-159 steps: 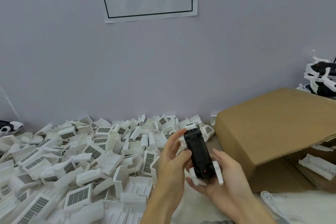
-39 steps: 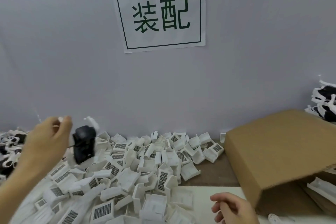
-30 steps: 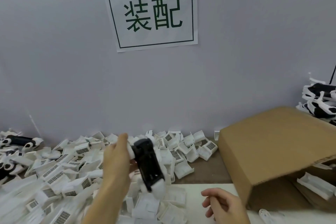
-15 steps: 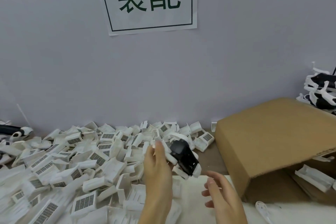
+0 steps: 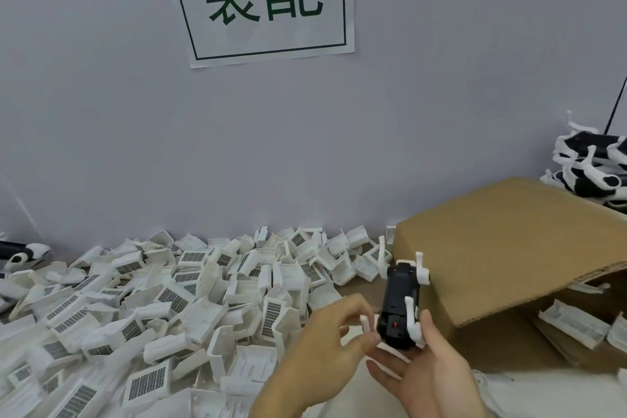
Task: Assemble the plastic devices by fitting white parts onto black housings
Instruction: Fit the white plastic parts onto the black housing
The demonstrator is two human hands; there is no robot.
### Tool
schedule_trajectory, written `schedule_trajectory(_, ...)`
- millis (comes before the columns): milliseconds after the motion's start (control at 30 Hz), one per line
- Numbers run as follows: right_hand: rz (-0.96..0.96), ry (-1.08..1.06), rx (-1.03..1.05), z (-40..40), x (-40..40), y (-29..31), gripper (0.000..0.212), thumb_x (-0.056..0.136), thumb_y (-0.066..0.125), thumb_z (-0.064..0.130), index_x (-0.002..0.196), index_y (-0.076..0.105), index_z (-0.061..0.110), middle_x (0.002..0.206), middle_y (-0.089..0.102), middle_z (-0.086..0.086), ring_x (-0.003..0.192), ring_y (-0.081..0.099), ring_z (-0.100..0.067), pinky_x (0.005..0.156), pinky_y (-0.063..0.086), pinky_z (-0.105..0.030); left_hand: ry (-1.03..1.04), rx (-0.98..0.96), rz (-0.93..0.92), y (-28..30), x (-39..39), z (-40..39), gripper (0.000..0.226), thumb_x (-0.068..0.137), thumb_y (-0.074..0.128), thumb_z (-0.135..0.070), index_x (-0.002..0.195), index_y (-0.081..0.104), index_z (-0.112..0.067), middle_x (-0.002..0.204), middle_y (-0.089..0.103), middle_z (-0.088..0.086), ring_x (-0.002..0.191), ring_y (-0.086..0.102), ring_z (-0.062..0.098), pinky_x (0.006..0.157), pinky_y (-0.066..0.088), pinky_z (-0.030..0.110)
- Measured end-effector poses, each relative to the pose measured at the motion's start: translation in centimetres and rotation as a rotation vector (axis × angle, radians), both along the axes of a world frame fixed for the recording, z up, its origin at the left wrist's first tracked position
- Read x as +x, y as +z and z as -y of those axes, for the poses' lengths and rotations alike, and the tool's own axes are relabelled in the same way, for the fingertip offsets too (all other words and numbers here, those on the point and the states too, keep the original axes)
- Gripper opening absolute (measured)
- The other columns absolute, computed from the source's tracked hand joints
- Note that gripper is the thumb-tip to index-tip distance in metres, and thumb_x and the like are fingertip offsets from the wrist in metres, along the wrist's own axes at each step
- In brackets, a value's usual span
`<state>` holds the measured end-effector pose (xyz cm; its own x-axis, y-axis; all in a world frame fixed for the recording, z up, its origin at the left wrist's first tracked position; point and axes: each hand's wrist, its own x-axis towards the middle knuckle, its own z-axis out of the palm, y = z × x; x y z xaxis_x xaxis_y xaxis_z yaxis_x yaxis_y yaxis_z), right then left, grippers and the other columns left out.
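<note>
Black housing (image 5: 400,305) now nearer box edge (image 5: 424,282)

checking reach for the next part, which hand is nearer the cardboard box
Right. The right hand holds the black housing just in front of the cardboard box; the left hand sits farther left, beside the pile of white parts.

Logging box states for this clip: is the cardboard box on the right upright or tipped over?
Tipped on its side. The cardboard box shows a broad flat face on top, and its opening faces the camera, with white parts lying inside.
</note>
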<state>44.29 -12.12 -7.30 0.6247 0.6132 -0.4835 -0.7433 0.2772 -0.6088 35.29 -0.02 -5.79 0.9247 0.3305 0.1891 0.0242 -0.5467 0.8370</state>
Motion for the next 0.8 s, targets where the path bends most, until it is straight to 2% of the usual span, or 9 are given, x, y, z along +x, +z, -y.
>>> schedule_trajectory(100,0.035,-0.044,0.014,0.0,-0.2,0.6,0.019,0.1,0.051,0.038,0.105,0.062,0.023,0.101,0.065,-0.021,0.082,0.065,-0.04,0.067,0.048,-0.046,-0.002,-0.185,-0.076,0.4,-0.6,-0.2,0.022,0.079,0.051,-0.021,0.099,0.06,-0.024,0.114,0.071,-0.017,0.106,0.061,-0.01,0.092,0.047,0.016)
schedule_trajectory(167,0.156,-0.045,-0.028,0.0,-0.5,0.5,0.009,0.098,0.058,0.027,0.105,0.061,0.024,0.103,0.064,-0.018,0.081,0.065,-0.038,0.067,0.052,-0.047,0.038,-0.339,-0.09,0.5,-0.6,-0.2,0.038,0.074,0.049,-0.028,0.109,0.064,-0.024,0.114,0.073,-0.015,0.108,0.063,-0.005,0.097,0.046,0.021)
schedule_trajectory(267,0.517,-0.028,-0.106,0.3,-0.9,-0.9,0.036,0.084,0.074,0.011,0.111,0.061,0.03,0.109,0.066,-0.008,0.091,0.069,-0.03,0.068,0.055,-0.042,0.096,-0.457,-0.065,0.7,-0.1,0.1,0.042,0.08,0.054,-0.049,0.112,0.071,-0.028,0.112,0.075,-0.011,0.11,0.067,0.004,0.106,0.046,0.039)
schedule_trajectory(367,0.836,-0.009,-0.22,0.2,-1.7,-1.7,0.06,0.073,0.086,0.01,0.118,0.056,0.036,0.117,0.061,0.006,0.102,0.065,-0.014,0.07,0.053,-0.021,0.131,-0.54,-0.025,0.5,0.3,0.3,0.035,0.08,0.059,-0.057,0.096,0.079,-0.034,0.103,0.078,-0.011,0.101,0.071,0.004,0.096,0.051,0.034)
schedule_trajectory(433,0.965,-0.027,-0.285,-0.2,-1.9,-1.9,0.064,0.069,0.089,0.011,0.115,0.054,0.038,0.117,0.056,0.012,0.103,0.06,-0.008,0.065,0.053,-0.018,0.154,-0.612,0.025,0.3,0.7,0.4,0.026,0.081,0.066,-0.053,0.093,0.08,-0.035,0.101,0.079,-0.003,0.099,0.074,0.012,0.086,0.053,0.032)
schedule_trajectory(533,1.063,-0.065,-0.321,-0.5,-2.0,-2.2,0.061,0.066,0.09,0.013,0.11,0.057,0.038,0.114,0.053,0.015,0.099,0.057,0.003,0.067,0.051,-0.014,0.264,-0.85,0.102,-0.2,1.3,0.7,0.043,0.074,0.081,-0.045,0.102,0.077,-0.012,0.101,0.078,0.011,0.097,0.075,0.024,0.075,0.055,0.034)
schedule_trajectory(633,1.087,-0.086,-0.345,-0.4,-1.9,-2.6,0.053,0.073,0.086,0.017,0.109,0.057,0.041,0.114,0.056,0.016,0.097,0.055,0.011,0.068,0.047,-0.007,0.322,-1.007,0.121,-0.4,1.5,1.0,0.065,0.064,0.082,-0.044,0.113,0.067,-0.004,0.1,0.077,0.014,0.094,0.075,0.025,0.068,0.056,0.035)
schedule_trajectory(733,1.078,-0.092,-0.385,-0.5,-1.7,-2.8,0.053,0.074,0.086,0.021,0.115,0.059,0.039,0.108,0.064,0.018,0.096,0.06,0.007,0.067,0.048,-0.013,0.314,-1.012,0.109,-0.4,1.5,1.0,0.061,0.067,0.081,-0.044,0.112,0.071,-0.005,0.101,0.077,0.012,0.091,0.075,0.021,0.062,0.056,0.031)
schedule_trajectory(800,1.056,-0.085,-0.411,-0.6,-1.5,-2.9,0.061,0.072,0.087,0.022,0.127,0.06,0.03,0.11,0.067,0.014,0.101,0.063,-0.001,0.074,0.049,-0.017,0.285,-0.936,0.081,-0.7,1.7,1.1,0.043,0.081,0.074,-0.044,0.107,0.076,-0.01,0.101,0.078,0.008,0.091,0.074,0.015,0.063,0.055,0.027)
